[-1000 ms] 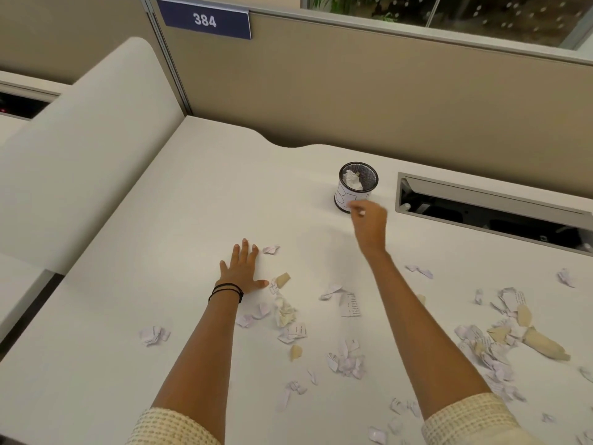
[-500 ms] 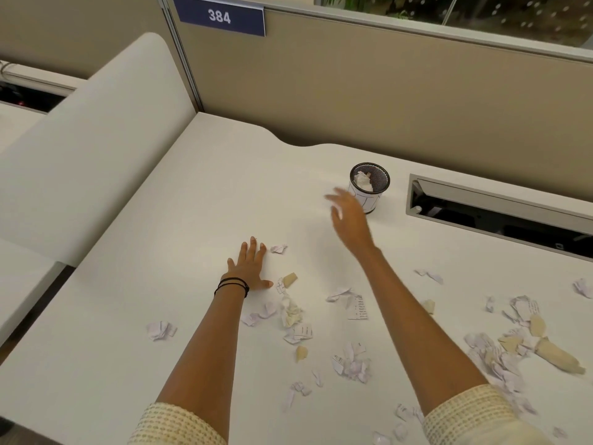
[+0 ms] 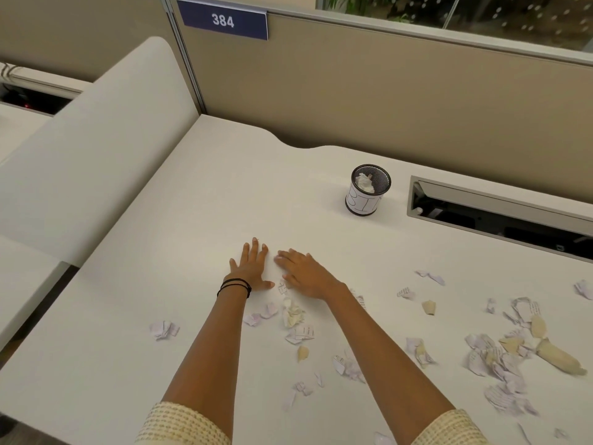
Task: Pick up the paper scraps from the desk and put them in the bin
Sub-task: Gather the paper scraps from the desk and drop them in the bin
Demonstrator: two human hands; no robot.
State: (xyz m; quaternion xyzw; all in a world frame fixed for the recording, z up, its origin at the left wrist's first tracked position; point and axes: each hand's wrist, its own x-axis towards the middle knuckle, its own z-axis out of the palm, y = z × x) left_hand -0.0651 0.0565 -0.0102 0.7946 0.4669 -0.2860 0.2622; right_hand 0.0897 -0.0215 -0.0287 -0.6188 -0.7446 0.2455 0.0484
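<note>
A small black mesh bin (image 3: 369,191) with a white label stands at the back of the white desk (image 3: 199,203), crumpled paper inside it. Several white and tan paper scraps (image 3: 293,314) lie scattered over the near and right part of the desk. My left hand (image 3: 252,268) lies flat on the desk, fingers straight. My right hand (image 3: 305,274) is just right of it, fingers spread low over the desk, covering the spot where a small scrap lay; a printed scrap (image 3: 282,288) lies between the two hands. Neither hand visibly holds anything.
A recessed cable tray (image 3: 500,213) opens in the desk right of the bin. A tan partition (image 3: 385,91) with a "384" sign rises behind. A white side panel (image 3: 90,149) borders the left. A heap of scraps with a tan paper roll (image 3: 556,356) lies far right.
My right hand has come back from the bin, down and left, to the desk beside my left hand. The left hand has stayed flat in place. The camera view shifted slightly.
</note>
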